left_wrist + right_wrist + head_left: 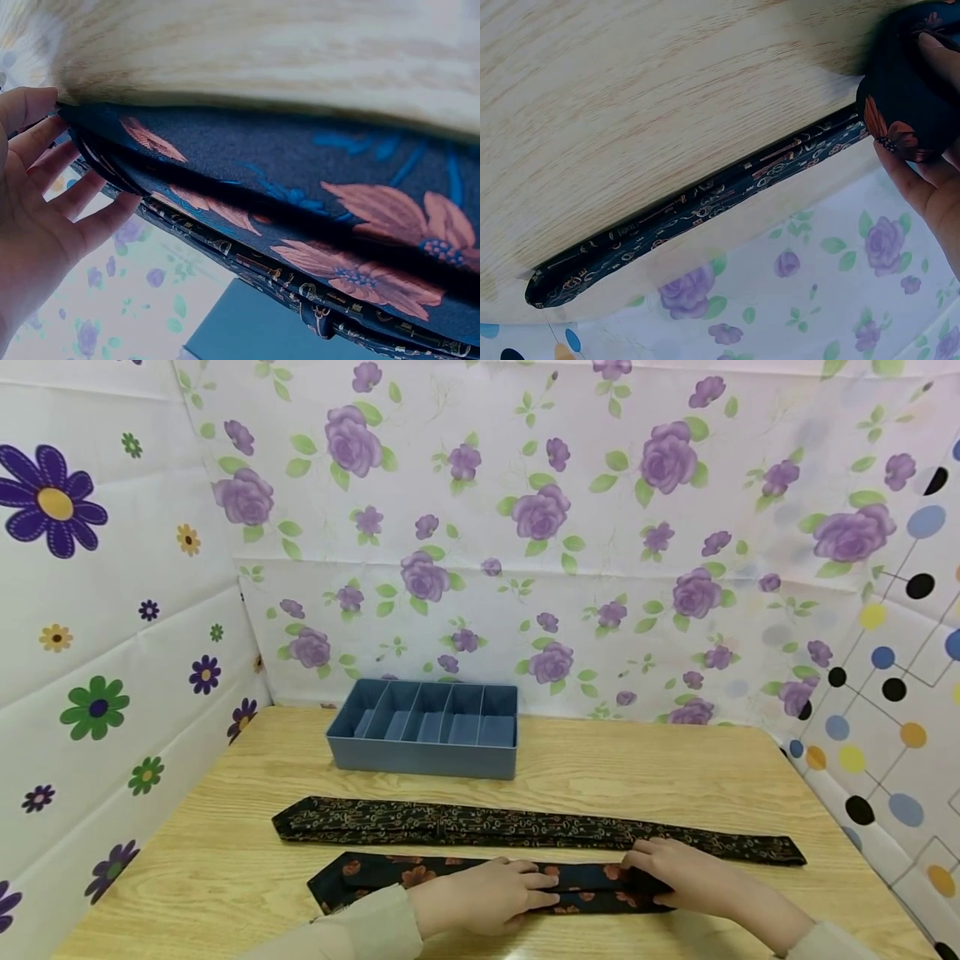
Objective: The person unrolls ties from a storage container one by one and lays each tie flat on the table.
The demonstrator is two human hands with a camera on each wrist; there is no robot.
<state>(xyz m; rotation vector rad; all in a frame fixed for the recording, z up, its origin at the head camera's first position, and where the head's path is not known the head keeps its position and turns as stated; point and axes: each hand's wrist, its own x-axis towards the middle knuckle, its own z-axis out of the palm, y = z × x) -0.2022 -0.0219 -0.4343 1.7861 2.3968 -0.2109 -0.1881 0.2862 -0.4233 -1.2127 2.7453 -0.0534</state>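
Note:
A dark necktie (420,870) with orange flowers lies lengthwise near the table's front, its pointed end at the left. My left hand (487,893) rests on its middle, fingers stretched flat; the thumb is hidden. At the tie's right end my right hand (697,881) grips the folded part between thumb and fingers. The right wrist view shows the rounded fold (911,124) pinched there. Close up in the left wrist view are the tie's pink-orange flowers (405,217), with a hand at the tie's far end. Behind lies a second black patterned necktie (495,828), laid out straight.
A blue-grey box (423,756) with several compartments stands at the back, left of the middle. The wood-grain table (637,760) is bounded by a flowered cloth (480,635) behind and patterned cloths at both sides.

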